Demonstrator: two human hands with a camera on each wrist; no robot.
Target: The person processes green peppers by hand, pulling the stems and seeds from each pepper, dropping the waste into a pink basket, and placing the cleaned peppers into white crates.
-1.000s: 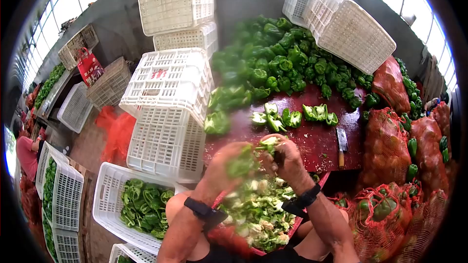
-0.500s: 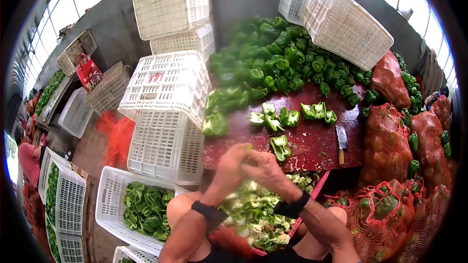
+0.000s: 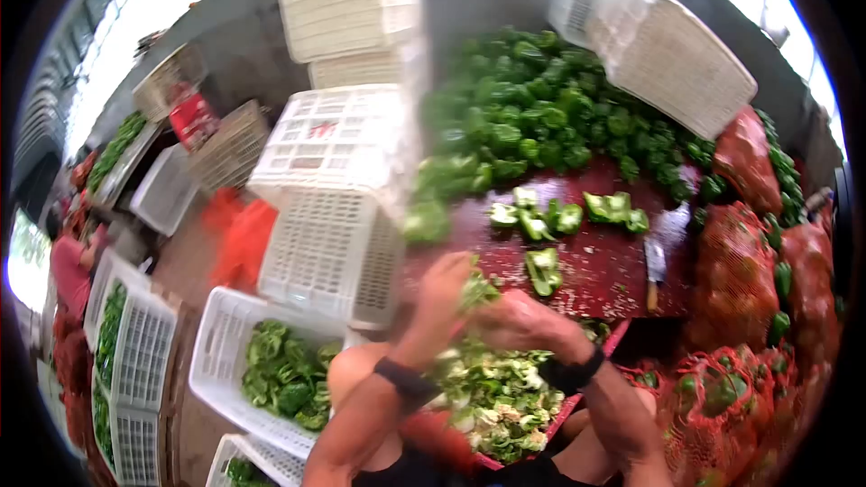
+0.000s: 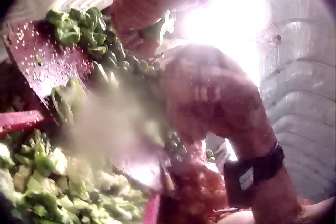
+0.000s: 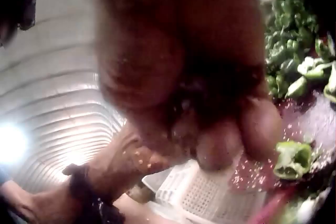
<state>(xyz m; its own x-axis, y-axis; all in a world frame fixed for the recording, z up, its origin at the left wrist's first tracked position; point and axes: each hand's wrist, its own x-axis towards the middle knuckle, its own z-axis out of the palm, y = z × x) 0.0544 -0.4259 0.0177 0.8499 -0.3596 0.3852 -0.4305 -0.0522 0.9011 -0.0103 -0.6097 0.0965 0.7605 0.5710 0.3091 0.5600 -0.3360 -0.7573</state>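
In the head view my left hand grips a green pepper piece, which also shows between its fingers in the left wrist view. Close against it on the right is my right hand, blurred. Its fingers are curled in the right wrist view; whether they hold anything is hidden in shadow. Below both hands, a red-rimmed container holds pale cores and green scraps. One cut pepper half lies near the red table's front edge, with more cut pieces behind it.
A knife lies on the table's right side, before a heap of whole peppers. Stacked white crates stand left; a crate of cut peppers is lower left. Red mesh sacks line the right. A person in pink sits far left.
The head view has turned, shifting the scene rightward. A pepper half left my right hand for the table between the two earlier frames. A larger green piece now shows between my hands.
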